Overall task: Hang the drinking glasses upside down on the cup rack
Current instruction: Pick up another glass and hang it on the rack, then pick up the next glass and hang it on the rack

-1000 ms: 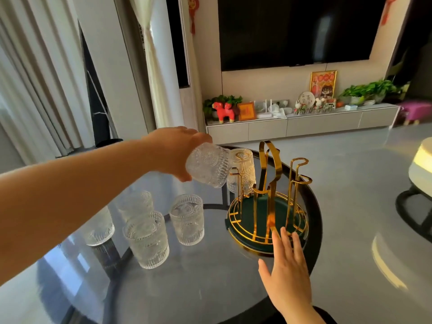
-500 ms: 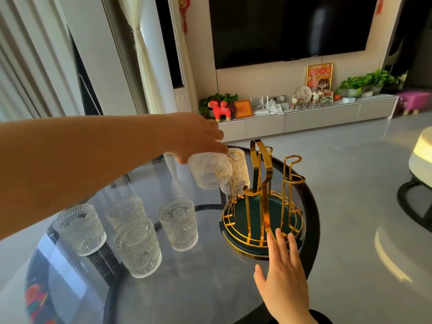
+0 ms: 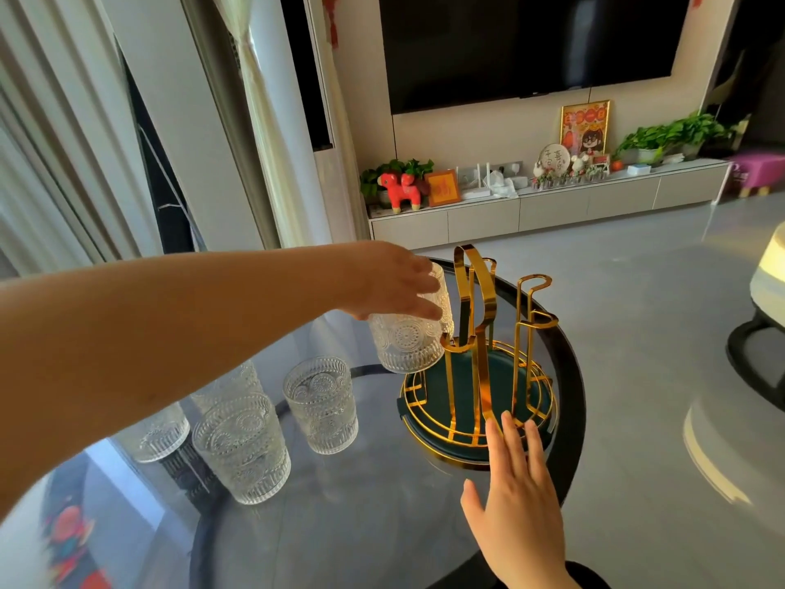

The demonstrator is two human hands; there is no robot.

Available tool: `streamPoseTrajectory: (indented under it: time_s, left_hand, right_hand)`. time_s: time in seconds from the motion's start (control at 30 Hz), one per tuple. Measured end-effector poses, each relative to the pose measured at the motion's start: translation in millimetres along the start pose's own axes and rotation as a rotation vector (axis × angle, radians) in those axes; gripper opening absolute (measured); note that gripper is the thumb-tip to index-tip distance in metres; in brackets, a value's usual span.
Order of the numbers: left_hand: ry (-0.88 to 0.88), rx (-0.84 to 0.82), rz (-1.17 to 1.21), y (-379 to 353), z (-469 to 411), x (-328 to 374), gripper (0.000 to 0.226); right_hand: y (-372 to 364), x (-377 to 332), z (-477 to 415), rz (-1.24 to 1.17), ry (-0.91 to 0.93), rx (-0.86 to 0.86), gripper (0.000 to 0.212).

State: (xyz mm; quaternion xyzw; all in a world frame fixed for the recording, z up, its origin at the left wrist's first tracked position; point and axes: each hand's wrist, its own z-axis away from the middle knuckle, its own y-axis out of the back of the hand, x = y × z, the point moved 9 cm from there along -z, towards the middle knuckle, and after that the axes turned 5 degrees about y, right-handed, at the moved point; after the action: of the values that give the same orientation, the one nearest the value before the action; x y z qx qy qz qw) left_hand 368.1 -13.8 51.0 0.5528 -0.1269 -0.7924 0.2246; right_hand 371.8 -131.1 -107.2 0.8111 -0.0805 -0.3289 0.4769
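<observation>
A gold wire cup rack (image 3: 480,367) with a dark green round base stands on the round glass table (image 3: 382,525). My left hand (image 3: 395,282) holds an embossed clear glass (image 3: 403,342) by its bottom, mouth down, at the rack's left side over a gold prong. Behind it another glass (image 3: 439,291) hangs upside down on the rack, partly hidden by my hand. My right hand (image 3: 516,499) lies flat with fingers apart, fingertips touching the rack's front rim. Several upright glasses (image 3: 320,403) stand left of the rack.
The table's dark rim (image 3: 571,376) curves close behind the rack on the right, with grey floor beyond. A white TV cabinet (image 3: 531,206) with plants and ornaments lines the far wall. Curtains hang at the left.
My left hand turned the glass from sideways to mouth down and lowered it toward the rack's left prong. My right hand stayed at the rack's front rim.
</observation>
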Motion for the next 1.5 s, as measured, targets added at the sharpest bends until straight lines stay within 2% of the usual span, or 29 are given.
streamPoseTrajectory:
  time_s: [0.2, 0.4, 0.5, 0.67, 0.77, 1.1, 1.23, 1.4, 1.47, 1.5]
  left_hand:
    - [-0.059, 0.024, 0.027, -2.9, -7.4, 20.6, 0.081]
    - [-0.015, 0.041, 0.204, -1.2, -13.4, 18.7, 0.081]
    - [0.079, 0.062, 0.414, -1.6, -12.1, 8.1, 0.083]
    - [0.281, 0.096, 0.955, -12.5, -7.9, -8.9, 0.081]
    - [0.35, 0.099, 1.163, -21.4, -6.6, -13.7, 0.075]
    - [0.514, 0.128, 1.267, -29.9, 4.5, -14.6, 0.072]
    - [0.671, 0.317, 1.482, -26.9, 37.9, -10.9, 0.061]
    - [0.858, 0.649, 1.578, -27.1, 115.2, 14.2, 0.029]
    - [0.996, 0.79, 1.644, -42.2, 151.9, 32.3, 0.02]
    - [1.104, 0.86, 1.671, -54.4, 171.0, 43.9, 0.026]
  right_hand:
    - [1.9, -0.5, 0.0, 0.02, -0.017, -0.025, 0.073]
    - [2.3, 1.4, -0.8, 0.002, -0.024, -0.012, 0.072]
    - [7.0, -0.2, -0.7, 0.029, -0.033, 0.009, 0.074]
    - [16.0, -8.1, -4.5, 0.138, 0.01, 0.06, 0.08]
    - [13.1, -5.1, -2.0, 0.12, -0.008, 0.048, 0.077]
    - [1.9, 1.1, -0.5, 0.012, -0.025, -0.013, 0.072]
    - [0.3, 0.3, -0.4, 0.065, -0.028, -0.081, 0.073]
    - [2.9, -1.7, 1.3, 0.109, -0.041, -0.1, 0.073]
    - [4.6, -2.9, 2.2, 0.116, -0.045, -0.106, 0.072]
    - [5.2, -2.8, 2.4, 0.119, -0.049, -0.111, 0.072]
